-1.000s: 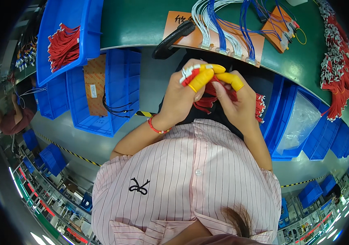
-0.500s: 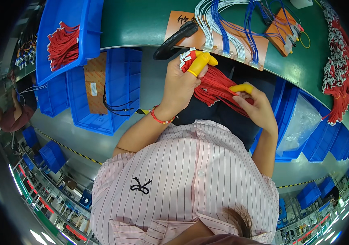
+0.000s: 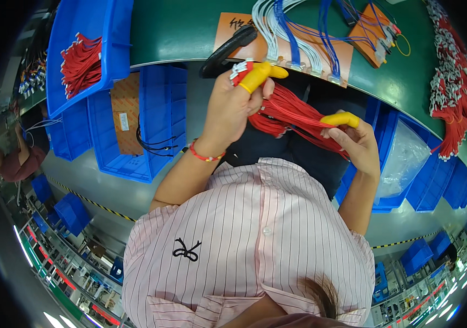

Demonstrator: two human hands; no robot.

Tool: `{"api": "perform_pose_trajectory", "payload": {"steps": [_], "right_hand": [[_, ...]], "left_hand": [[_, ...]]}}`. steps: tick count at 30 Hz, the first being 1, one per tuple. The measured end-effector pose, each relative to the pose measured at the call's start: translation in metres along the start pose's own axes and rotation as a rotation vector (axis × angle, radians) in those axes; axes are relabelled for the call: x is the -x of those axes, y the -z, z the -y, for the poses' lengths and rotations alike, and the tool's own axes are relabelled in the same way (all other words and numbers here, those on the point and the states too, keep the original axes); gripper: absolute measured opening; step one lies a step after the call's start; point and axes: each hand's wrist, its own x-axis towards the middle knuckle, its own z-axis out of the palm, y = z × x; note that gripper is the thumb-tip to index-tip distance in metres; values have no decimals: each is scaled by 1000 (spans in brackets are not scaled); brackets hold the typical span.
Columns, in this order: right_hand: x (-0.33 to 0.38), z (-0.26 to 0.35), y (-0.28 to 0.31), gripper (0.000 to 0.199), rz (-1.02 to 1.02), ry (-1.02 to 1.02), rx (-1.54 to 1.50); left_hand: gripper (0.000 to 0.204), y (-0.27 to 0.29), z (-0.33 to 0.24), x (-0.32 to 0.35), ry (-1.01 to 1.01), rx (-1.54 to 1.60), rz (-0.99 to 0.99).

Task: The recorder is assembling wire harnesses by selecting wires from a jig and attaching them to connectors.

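Observation:
A bundle of red cables with white connectors stretches between my hands, just off the table's front edge and above my lap. My left hand is closed round the connector end, its thumb and a finger in yellow finger cots. Some white connectors poke out above that fist. Toward the other end, my right hand pinches the red strands between its thumb and a finger wearing a yellow cot. The strands' loose ends hang below the right fingers.
On the green table are an orange board with white and blue cables, a black handle-shaped tool and a smaller orange block. More red cables hang at right. Blue bins stand left, one holding red cables.
My right hand has slid to the right along the red cables, drawing the strands out straighter. My left hand has shifted slightly left, keeping its grip.

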Motion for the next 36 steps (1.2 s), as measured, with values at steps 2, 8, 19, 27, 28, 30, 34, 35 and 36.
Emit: {"api": "perform_pose_trajectory", "payload": {"steps": [2, 8, 19, 27, 28, 30, 34, 35, 36], "right_hand": [[-1, 0, 0, 21, -74, -28, 108], [-4, -1, -2, 19, -173, 68, 492], [4, -5, 0, 19, -237, 72, 787], [22, 1, 0, 11, -297, 189, 954], [27, 1, 1, 10, -290, 195, 969], [28, 1, -6, 10, -230, 233, 982], [22, -15, -25, 11, -147, 366, 1017], [21, -21, -29, 11, -133, 359, 1060], [18, -26, -34, 14, -162, 358, 1095]], "left_hand": [[26, -6, -8, 6, -33, -110, -51], [30, 20, -32, 62, -379, -539, -238], [12, -42, -114, 103, -960, 301, 575], [33, -58, -105, 77, -1260, 310, 683], [34, -65, -108, 77, -1211, 315, 684], [35, -69, -108, 80, -1174, 318, 680], [33, -69, -109, 82, -1257, 315, 694], [33, -68, -108, 85, -1306, 307, 688], [32, -68, -106, 84, -1318, 298, 679]]}}
